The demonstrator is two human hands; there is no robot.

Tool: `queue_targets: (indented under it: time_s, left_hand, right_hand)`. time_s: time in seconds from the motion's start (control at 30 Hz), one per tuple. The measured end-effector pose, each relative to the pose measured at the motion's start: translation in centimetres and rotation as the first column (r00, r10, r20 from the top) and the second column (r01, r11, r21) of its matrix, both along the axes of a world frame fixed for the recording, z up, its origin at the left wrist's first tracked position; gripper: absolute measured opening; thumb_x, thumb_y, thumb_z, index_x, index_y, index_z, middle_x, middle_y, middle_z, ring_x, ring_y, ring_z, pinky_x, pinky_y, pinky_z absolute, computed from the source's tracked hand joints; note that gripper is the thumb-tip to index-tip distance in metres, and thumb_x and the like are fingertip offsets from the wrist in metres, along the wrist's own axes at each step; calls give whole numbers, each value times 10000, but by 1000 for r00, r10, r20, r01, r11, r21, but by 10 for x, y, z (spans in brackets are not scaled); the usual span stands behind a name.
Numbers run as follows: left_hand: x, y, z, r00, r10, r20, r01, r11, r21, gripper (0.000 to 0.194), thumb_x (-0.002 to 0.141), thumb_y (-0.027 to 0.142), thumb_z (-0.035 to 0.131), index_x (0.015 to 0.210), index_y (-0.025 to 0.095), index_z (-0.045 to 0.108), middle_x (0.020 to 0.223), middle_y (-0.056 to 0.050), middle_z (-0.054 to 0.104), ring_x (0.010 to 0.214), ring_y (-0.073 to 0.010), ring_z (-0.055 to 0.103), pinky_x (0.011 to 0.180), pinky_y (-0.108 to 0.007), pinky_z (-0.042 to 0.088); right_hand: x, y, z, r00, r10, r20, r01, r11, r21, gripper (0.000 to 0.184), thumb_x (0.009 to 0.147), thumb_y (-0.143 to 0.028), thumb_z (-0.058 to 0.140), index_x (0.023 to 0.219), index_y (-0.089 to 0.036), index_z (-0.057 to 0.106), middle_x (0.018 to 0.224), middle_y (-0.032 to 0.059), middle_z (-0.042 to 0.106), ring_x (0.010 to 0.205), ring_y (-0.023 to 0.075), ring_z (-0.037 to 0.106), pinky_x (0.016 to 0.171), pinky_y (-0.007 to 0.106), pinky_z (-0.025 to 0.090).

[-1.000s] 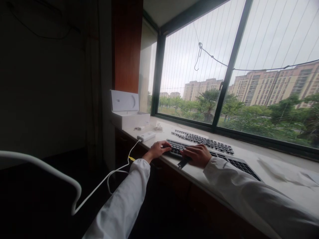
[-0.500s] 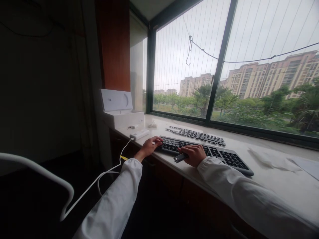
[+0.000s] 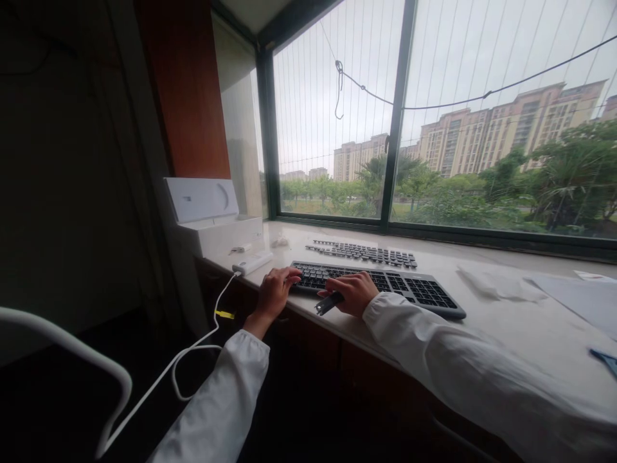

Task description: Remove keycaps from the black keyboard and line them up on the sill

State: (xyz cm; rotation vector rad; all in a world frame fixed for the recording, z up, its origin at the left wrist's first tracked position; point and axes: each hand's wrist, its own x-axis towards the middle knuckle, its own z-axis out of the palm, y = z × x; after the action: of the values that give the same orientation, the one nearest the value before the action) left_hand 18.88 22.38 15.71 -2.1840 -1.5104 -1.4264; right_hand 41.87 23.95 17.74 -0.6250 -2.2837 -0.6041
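A dark keyboard lies on the pale window counter. My left hand rests curled on the keyboard's left end, fingertips on the keys. My right hand sits on the front edge of the keyboard, closed around a small dark tool whose end sticks out to the left. A row of loose dark keycaps is laid out behind the keyboard. Both arms wear white sleeves.
An open white box stands at the counter's left end beside a white power bank with a white cable hanging down. Crumpled plastic and paper lie to the right. A white chair rail curves at the lower left.
The view has swung to the left, so everything sits further left in the frame. My right hand has slid toward the keyboard's front edge with the dark tool; my left hand stays on the keys.
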Motion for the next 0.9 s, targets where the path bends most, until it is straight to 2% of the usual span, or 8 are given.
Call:
queue_targets:
  time_s: [0.13, 0.33, 0.43, 0.6, 0.77, 0.9]
  left_hand:
    - [15, -15, -1, 998, -8, -62, 10, 999, 30, 197, 865, 367, 523, 978, 271, 652, 986, -18, 671, 949, -196, 564, 884, -332, 415]
    - [28, -27, 4, 997, -73, -40, 73, 997, -7, 193, 833, 391, 565, 923, 257, 671, 949, -17, 676, 922, -196, 569, 895, -318, 394]
    - [31, -27, 7, 997, -79, -13, 78, 996, -50, 187, 798, 395, 610, 913, 261, 672, 916, -12, 675, 887, -195, 575, 885, -312, 399]
    - [32, -25, 7, 992, -117, 40, 119, 992, -49, 188, 797, 402, 608, 879, 244, 667, 871, -5, 671, 812, -174, 579, 826, -285, 420]
    - [30, -25, 8, 980, -181, 85, 188, 979, -81, 173, 808, 382, 599, 883, 242, 667, 886, 14, 678, 782, -149, 588, 768, -254, 439]
    - [27, -25, 12, 969, -232, 89, 243, 960, -143, 164, 802, 351, 608, 919, 256, 673, 910, 28, 688, 750, -137, 600, 738, -238, 458]
  right_hand:
    - [0, 1, -1, 1000, -5, -13, 5, 1000, -14, 171, 840, -386, 545, 857, -243, 637, 687, -11, 689, 632, 119, 623, 562, 229, 286]
    - [3, 5, -3, 1000, -17, 25, 18, 999, -38, 257, 829, -323, 556, 1076, -286, 617, 838, 6, 716, 760, 153, 658, 598, 224, 345]
    - [4, 5, -1, 998, -15, 53, 18, 999, -48, 306, 800, -274, 582, 1103, -297, 608, 867, 1, 716, 774, 152, 659, 603, 219, 359]
    - [4, 4, 2, 997, 15, 74, -10, 998, -61, 361, 770, -205, 588, 1115, -305, 613, 871, -8, 717, 790, 163, 664, 610, 226, 365]
    - [3, 6, 0, 997, 26, 67, -22, 998, -62, 380, 773, -181, 586, 1130, -310, 610, 875, -16, 717, 819, 162, 665, 619, 223, 373]
    - [4, 9, -3, 998, 35, 56, -32, 998, -62, 372, 794, -230, 603, 1154, -319, 589, 894, -14, 715, 827, 152, 664, 634, 216, 380]
